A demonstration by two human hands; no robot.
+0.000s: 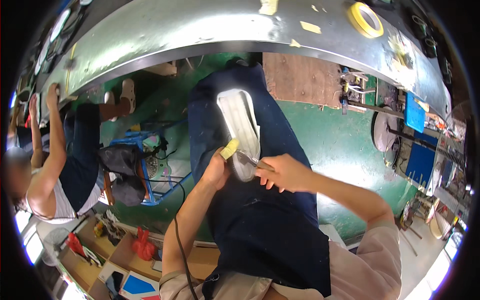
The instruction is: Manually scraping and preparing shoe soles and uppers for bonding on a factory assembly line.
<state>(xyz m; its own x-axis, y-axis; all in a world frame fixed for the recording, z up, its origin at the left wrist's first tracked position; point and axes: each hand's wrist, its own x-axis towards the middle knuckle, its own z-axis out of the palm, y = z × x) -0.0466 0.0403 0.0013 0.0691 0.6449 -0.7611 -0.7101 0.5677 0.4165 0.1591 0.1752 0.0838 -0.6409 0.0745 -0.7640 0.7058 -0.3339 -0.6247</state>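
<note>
Across my lap, on a dark blue apron (260, 220), lies a long white shoe-shaped piece (239, 114) with a pale rim and a greyish, rounded near end. My left hand (216, 170) closes on its left edge near that end; a yellow wrap (230, 149) covers a fingertip or thumb there. From the other side, my right hand (287, 172) grips a short tool (264, 166) with a brownish handle. Its greyish head reaches over the piece's near end. Whether the head touches the surface I cannot tell, and my fingers hide part of the handle.
A metal workbench (200, 35) runs across the front, with a yellow tape roll (365, 20) on it. At left another person (70, 165) sits at the bench beside a blue metal stool (155, 165). A dark cord (177, 235) crosses my left arm. Cardboard boxes (120, 255) stand behind at left.
</note>
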